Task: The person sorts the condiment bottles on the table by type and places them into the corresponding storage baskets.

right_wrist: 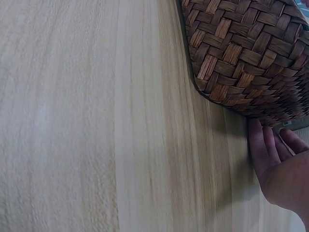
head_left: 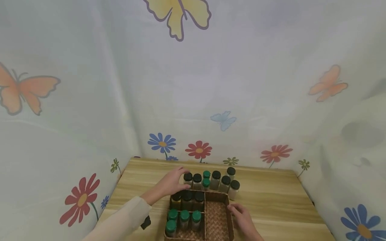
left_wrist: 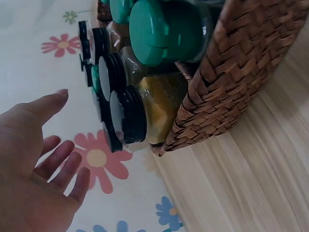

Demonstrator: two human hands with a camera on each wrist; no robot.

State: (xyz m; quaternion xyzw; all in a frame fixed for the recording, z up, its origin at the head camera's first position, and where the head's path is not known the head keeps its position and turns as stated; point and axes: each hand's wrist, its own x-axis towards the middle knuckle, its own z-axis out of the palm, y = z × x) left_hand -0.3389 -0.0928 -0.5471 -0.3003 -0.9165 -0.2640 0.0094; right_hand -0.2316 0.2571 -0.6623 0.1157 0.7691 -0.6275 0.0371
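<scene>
A brown woven basket (head_left: pixel 216 219) with compartments sits at the table's front. Black-capped jars (head_left: pixel 187 199) fill its back left section; several green-capped jars (head_left: pixel 184 217) stand in the front left one. Its right section shows bare weave. My left hand (head_left: pixel 172 180) reaches over the back left corner, thumb and fingers spread on either side of a black-capped jar (head_left: pixel 188 177) behind the basket. In the left wrist view that hand (left_wrist: pixel 43 159) is empty, fingers apart. Against the basket's right wall, my right hand (head_left: pixel 242 219) rests its fingertips (right_wrist: pixel 256 128), fingers nearly straight.
Behind the basket stand more jars, among them two green-capped ones (head_left: pixel 206 179) and several with black caps (head_left: pixel 226 182). The pale wooden table (head_left: pixel 271 197) meets a flower-printed curtain (head_left: pixel 241 140) at the back and sides.
</scene>
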